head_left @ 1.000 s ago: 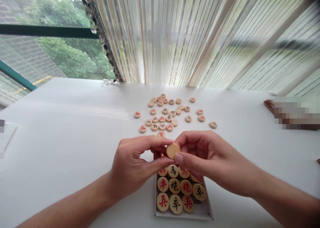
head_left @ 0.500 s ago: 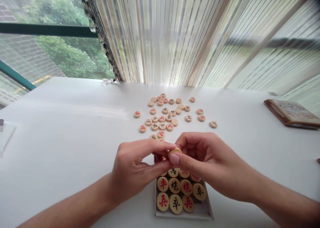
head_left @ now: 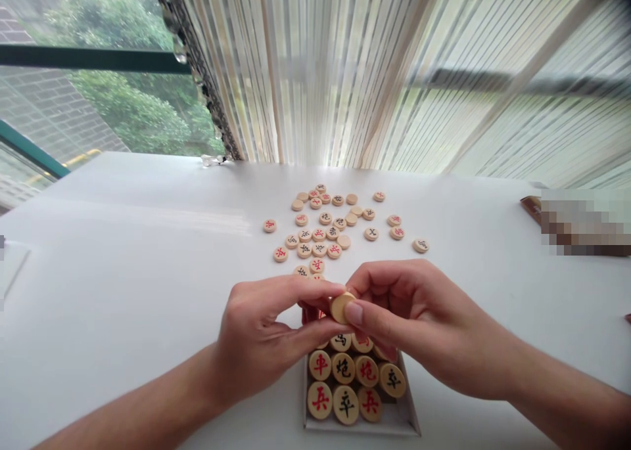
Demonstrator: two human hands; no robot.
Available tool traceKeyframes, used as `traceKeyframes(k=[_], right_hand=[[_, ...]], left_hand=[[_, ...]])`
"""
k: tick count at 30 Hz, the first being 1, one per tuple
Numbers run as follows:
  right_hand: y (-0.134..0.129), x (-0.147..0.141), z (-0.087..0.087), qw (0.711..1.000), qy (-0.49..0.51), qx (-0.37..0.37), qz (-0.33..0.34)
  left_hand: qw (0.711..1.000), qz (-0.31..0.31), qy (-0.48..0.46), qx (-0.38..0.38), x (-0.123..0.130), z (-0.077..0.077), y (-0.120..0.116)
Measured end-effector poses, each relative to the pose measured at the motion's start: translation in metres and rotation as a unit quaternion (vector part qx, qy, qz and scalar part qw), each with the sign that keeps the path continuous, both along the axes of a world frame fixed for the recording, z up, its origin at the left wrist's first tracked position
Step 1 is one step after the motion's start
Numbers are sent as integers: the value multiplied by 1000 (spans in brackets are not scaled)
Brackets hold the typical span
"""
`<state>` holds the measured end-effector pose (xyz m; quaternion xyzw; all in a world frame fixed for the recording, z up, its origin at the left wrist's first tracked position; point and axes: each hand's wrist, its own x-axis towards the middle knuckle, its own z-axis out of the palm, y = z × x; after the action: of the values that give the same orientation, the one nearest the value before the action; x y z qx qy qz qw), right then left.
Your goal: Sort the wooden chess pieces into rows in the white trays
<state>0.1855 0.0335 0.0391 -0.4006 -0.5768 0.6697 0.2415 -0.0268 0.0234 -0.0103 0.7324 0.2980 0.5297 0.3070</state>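
Between both hands, a round wooden Chinese chess piece (head_left: 341, 307) is pinched, its plain side facing me. My left hand (head_left: 273, 328) closes thumb and forefinger on the piece's left edge. The thumb of my right hand (head_left: 411, 322) presses on its face, with the fingers curled behind. Just below lies a shallow open box (head_left: 401, 417) holding rows of chess pieces with red and black characters face up. A black-marked piece (head_left: 393, 380) sits at the right side of the box. My hands cover the box's far part.
Many loose chess pieces (head_left: 319, 235) are scattered on the white table (head_left: 148, 272) beyond my hands, some plain side up. A brown flat box (head_left: 535, 213), partly blurred out, lies at the right. A string curtain (head_left: 315, 75) and window line the far edge.
The held piece has turned so more of its plain face shows, and my right thumb has shifted slightly right on it. The scattered pieces have stayed put.
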Motion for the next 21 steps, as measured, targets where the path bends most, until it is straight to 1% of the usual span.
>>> traceKeyframes(k=[6, 9, 11, 15, 18, 21], right_hand=[[2, 2, 0, 1000, 28, -8, -2], [3, 3, 0, 999, 42, 3, -6], [2, 4, -1, 999, 40, 26, -8], [2, 6, -4, 994, -1, 107, -18], [1, 7, -4, 988, -24, 152, -18], [0, 9, -3, 984, -37, 176, -15]], left_hand=[[1000, -11, 1, 13, 0, 2, 4], [1000, -19, -6, 16, 1, 3, 6], [1000, -17, -12, 10, 1, 3, 7], [1000, 8, -11, 21, 1, 3, 9], [997, 32, 9, 63, -1, 2, 10], [990, 55, 40, 124, -3, 3, 9]])
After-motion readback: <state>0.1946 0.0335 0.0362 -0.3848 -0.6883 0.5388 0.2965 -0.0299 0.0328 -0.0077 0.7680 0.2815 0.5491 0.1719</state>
